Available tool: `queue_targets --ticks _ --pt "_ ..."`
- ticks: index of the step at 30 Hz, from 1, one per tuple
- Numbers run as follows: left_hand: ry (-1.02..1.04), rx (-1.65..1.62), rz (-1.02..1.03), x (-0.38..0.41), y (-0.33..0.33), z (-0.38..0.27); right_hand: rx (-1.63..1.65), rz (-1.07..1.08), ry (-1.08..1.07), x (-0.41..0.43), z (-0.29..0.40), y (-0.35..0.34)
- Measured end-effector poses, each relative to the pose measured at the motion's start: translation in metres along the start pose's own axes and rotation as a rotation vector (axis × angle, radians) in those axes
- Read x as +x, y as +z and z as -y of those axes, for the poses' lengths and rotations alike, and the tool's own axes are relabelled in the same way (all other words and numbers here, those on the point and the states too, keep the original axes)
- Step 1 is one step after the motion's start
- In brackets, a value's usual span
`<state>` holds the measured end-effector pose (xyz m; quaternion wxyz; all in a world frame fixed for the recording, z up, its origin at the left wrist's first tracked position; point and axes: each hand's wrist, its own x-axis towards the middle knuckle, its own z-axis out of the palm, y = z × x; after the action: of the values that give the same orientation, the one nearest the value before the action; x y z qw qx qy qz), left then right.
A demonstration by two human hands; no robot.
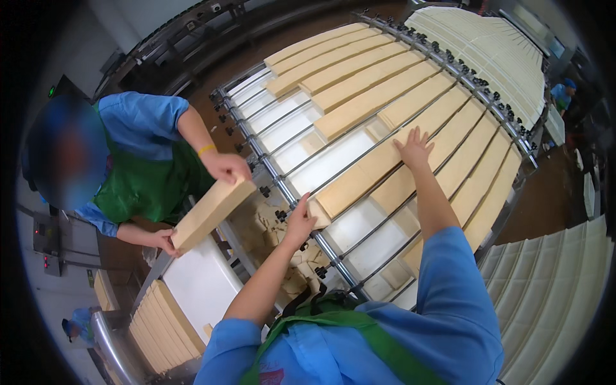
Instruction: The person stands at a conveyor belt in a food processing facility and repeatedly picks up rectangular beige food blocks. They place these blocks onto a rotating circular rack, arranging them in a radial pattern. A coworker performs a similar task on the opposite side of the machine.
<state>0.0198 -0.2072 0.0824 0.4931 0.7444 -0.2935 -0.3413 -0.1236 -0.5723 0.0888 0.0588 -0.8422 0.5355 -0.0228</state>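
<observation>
Long pale-yellow food slabs [356, 96] lie in lanes between thin metal rods on a white conveyor belt [327, 166]. My left hand [299, 224] is at the near end of one slab [356, 185], beside the metal crossbar [276, 178]. Its index finger and thumb are apart at the slab's end; whether they grip it is unclear. Farther along that lane, my right hand [415, 148] rests palm down with spread fingers. Below the crossbar, a bin holds broken slab pieces [301, 284].
Across from me, a co-worker in a green apron [144, 187] holds a slab [214, 216] in both hands above a white belt [202, 279]. Several slabs stand in a row [166, 327] at its end. Black clamp knobs [280, 215] stick out along the crossbar. A ribbed white surface [553, 284] is at right.
</observation>
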Motion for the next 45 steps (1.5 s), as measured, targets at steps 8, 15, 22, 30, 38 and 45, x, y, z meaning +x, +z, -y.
queue_targets --ticks 8,15,22,30,38,45 --pt "-0.011 -0.361 -0.314 -0.094 -0.073 0.056 0.034 0.014 -0.429 -0.158 0.124 0.042" --pt "-0.191 0.189 -0.686 -0.212 -0.151 0.161 0.665 0.007 -0.846 -0.289 0.207 0.061" --pt "-0.288 0.190 -1.182 -0.376 -0.186 0.261 0.349 -0.182 -0.982 -0.281 0.213 0.087" --pt "-0.724 0.274 -1.491 -0.480 -0.196 0.290 0.216 -0.049 -0.858 -0.282 0.206 0.072" --pt "-0.720 0.140 -1.481 -0.469 -0.231 0.288 0.203 -0.171 -1.044 -0.321 0.269 0.075" --pt "-0.582 0.118 -1.388 -0.459 -0.252 0.277 0.472 0.449 -1.401 -0.441 0.446 0.132"
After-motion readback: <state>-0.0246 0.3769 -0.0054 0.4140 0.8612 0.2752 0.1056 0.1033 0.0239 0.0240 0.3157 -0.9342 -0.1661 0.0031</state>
